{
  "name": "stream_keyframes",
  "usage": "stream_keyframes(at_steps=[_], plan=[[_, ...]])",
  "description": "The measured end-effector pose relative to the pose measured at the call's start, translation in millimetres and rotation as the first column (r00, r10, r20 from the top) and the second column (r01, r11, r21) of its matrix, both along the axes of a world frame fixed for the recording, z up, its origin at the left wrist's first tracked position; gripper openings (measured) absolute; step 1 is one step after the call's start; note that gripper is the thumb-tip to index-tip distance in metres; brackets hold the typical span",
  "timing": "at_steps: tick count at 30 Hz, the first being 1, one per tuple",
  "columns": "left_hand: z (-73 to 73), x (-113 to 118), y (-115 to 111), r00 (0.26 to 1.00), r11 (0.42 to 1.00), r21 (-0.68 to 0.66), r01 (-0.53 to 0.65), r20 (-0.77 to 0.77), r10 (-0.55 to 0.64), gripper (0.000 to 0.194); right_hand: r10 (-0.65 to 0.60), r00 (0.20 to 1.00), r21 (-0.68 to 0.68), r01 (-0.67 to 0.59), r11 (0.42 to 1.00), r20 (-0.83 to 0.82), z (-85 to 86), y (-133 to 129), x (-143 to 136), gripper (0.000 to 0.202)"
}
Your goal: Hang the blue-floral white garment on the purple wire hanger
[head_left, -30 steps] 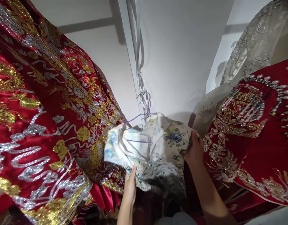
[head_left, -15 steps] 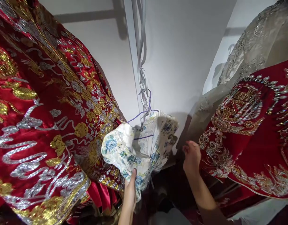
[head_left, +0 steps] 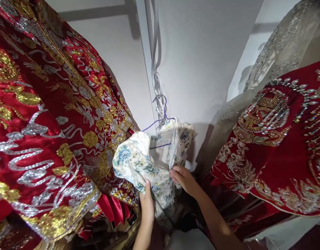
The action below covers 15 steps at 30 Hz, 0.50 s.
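Note:
A white dress [head_left: 133, 152] with a blue and green floral print hangs on a thin purple wire hanger [head_left: 155, 122]. The hanger's hook is by a pale chain or cord at the wall. My left hand [head_left: 147, 201] grips the front of the dress, thumb on top and the other fingers hidden behind the cloth. At the edge of the neck opening, my right hand [head_left: 182, 178] pinches the fabric between thumb and fingers. Below both hands the lower part of the dress falls into shadow.
A red jacket [head_left: 58, 114] with gold and silver embroidery hangs close on the left. To the right are a red beaded garment [head_left: 274, 166] and a sheer pale beaded one [head_left: 274, 55]. A white pole [head_left: 155, 38] runs up the wall behind.
My right hand has moved left from beside the red beaded garment and has taken hold of the dress at its neckline. The left hand keeps its grip on the front.

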<state>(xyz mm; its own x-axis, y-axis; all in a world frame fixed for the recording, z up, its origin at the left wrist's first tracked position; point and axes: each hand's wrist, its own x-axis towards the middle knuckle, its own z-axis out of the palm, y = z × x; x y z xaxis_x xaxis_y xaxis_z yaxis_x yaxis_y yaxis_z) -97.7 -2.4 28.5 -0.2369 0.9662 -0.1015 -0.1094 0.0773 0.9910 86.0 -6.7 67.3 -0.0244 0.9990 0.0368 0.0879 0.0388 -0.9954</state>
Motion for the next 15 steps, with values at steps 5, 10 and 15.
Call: stream_keyframes(at_steps=[5,10,15], plan=[[2.6,13.7,-15.2,0.891,0.890,0.438,-0.130,-0.343,0.299,0.069,-0.013,1.000,-0.032,0.014,0.999,0.028,3.5,-13.9,0.8,0.032],[0.3,40.7,-13.5,0.883,0.853,0.447,0.267,-0.468,-0.031,0.033,0.049,0.999,-0.033,-0.048,0.998,0.025,18.1,-24.4,-3.3,0.026],[9.1,51.9,0.7,0.858,0.800,0.433,0.415,-0.479,-0.185,0.019,0.050,0.991,-0.087,-0.061,0.994,-0.126,34.5,-15.2,-5.2,0.021]])
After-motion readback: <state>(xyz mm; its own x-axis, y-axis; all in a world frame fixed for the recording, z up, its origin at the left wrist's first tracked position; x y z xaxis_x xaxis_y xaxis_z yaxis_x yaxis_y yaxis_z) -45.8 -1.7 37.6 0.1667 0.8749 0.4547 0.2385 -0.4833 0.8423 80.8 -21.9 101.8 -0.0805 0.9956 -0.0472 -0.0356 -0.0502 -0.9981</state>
